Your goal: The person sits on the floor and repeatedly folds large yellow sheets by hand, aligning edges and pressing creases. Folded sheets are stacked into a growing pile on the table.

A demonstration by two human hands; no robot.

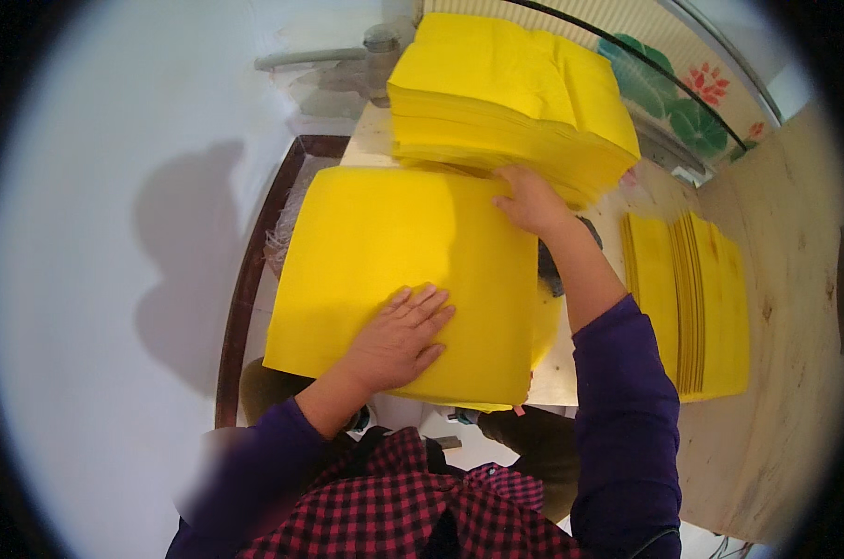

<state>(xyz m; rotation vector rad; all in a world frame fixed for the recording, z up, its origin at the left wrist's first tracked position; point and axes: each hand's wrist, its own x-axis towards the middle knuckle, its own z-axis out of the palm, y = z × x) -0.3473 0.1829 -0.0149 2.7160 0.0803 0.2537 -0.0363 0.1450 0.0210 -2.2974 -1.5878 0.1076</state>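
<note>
A large square yellow sheet (375,233), soft like felt or cloth, lies in front of me, with more yellow material showing beneath its near edge. My left hand (399,340) rests flat on its lower middle, fingers stretched out. Over the sheet's far right corner is my right hand (529,200), its thumb and forefinger apart; the other fingers are partly hidden. Just beyond that hand, a thick stack of folded yellow sheets (506,84) stands on the table. A dark grey thing (551,265), mostly covered, lies beside the sheet under my right forearm.
To the right, more yellow sheets (692,307) are stacked beside a wooden board (776,279). A dark brown rim (240,307) runs along the left, with clear stringy scraps inside it. Behind the tall stack are a pipe (315,58) and a panel painted with flowers (669,88).
</note>
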